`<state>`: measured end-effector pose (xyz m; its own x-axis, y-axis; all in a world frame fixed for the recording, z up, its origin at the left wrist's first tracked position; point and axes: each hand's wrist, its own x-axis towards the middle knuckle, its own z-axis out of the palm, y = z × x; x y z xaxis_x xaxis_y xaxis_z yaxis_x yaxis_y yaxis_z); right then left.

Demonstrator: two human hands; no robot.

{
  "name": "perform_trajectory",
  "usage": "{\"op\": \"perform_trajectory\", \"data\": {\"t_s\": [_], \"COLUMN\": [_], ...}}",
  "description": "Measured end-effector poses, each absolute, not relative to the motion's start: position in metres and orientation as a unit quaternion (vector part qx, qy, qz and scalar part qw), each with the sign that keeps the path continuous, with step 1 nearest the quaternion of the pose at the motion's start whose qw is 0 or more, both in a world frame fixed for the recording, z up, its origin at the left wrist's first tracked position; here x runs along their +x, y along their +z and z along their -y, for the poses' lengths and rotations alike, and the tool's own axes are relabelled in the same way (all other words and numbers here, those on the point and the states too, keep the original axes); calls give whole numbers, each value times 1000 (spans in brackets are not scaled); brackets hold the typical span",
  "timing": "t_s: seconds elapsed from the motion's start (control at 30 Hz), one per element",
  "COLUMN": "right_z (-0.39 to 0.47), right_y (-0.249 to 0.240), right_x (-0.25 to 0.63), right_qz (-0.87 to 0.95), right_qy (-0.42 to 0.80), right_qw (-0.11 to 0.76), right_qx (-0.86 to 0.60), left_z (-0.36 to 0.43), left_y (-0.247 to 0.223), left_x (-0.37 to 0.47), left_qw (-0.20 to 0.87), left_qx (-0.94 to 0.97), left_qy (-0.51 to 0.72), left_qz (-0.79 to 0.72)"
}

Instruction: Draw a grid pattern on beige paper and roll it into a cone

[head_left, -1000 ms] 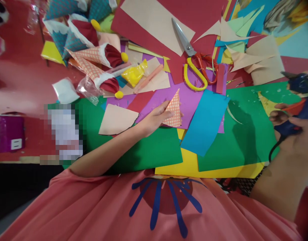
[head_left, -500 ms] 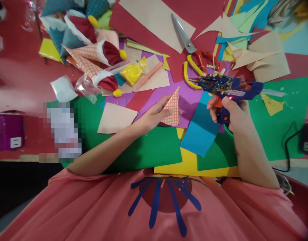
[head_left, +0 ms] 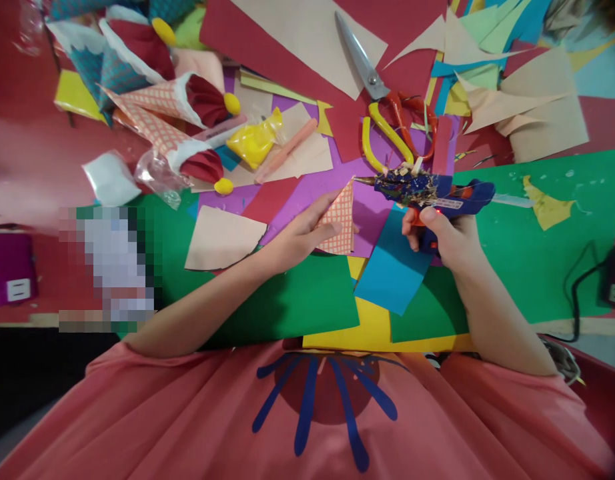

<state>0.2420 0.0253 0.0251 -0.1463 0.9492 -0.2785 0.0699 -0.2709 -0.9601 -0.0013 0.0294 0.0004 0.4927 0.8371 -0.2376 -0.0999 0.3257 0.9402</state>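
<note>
Between the thumb and fingers of my left hand [head_left: 307, 230] is a small checkered paper cone [head_left: 341, 223], pointed end up and away from me. My right hand [head_left: 450, 237] is wrapped around the grip of a blue hot glue gun [head_left: 427, 190], its red light lit and bits of dried scrap stuck along its barrel. The gun's nozzle points left and is at the tip of the cone; whether they touch I cannot tell. A glue stick [head_left: 512, 200] pokes out of the gun's back end. Just beyond the gun lie large scissors [head_left: 372, 83] with red and yellow handles.
Finished checkered cones [head_left: 152, 117] with white trim and teal cones [head_left: 92, 63] lie at the upper left. Near them are a yellow packet [head_left: 255, 140] and a white packet [head_left: 111, 179]. Paper offcuts [head_left: 532, 107] cover the upper right. Green sheets [head_left: 267, 300] lie in front of me.
The glue gun in my right hand has moved left, bringing its nozzle to the cone's tip. My left hand keeps hold of the cone in nearly the same place. The view has shifted slightly.
</note>
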Motion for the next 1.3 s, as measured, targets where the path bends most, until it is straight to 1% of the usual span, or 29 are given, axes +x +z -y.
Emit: {"op": "perform_trajectory", "data": {"t_s": [0.27,0.47,0.9,1.2,1.3], "right_z": [-26,-25,-25,-25,-25], "right_y": [26,26,26,28,29], "right_x": [241,241,243,241,240], "right_qz": [485,489,503,492,486], "right_qy": [577,574,574,575,575], "right_qw": [359,359,344,341,342], "right_qx": [-550,-550,-547,-558,-562], "left_z": [-30,-30,-29,-28,-27], "left_y": [3,4,4,4,1], "left_x": [0,-1,0,0,-1], "left_qw": [704,727,713,755,742], "left_qx": [498,473,483,459,469], "left_qy": [326,314,322,301,308], "left_qz": [-387,-387,-392,-358,-366]}}
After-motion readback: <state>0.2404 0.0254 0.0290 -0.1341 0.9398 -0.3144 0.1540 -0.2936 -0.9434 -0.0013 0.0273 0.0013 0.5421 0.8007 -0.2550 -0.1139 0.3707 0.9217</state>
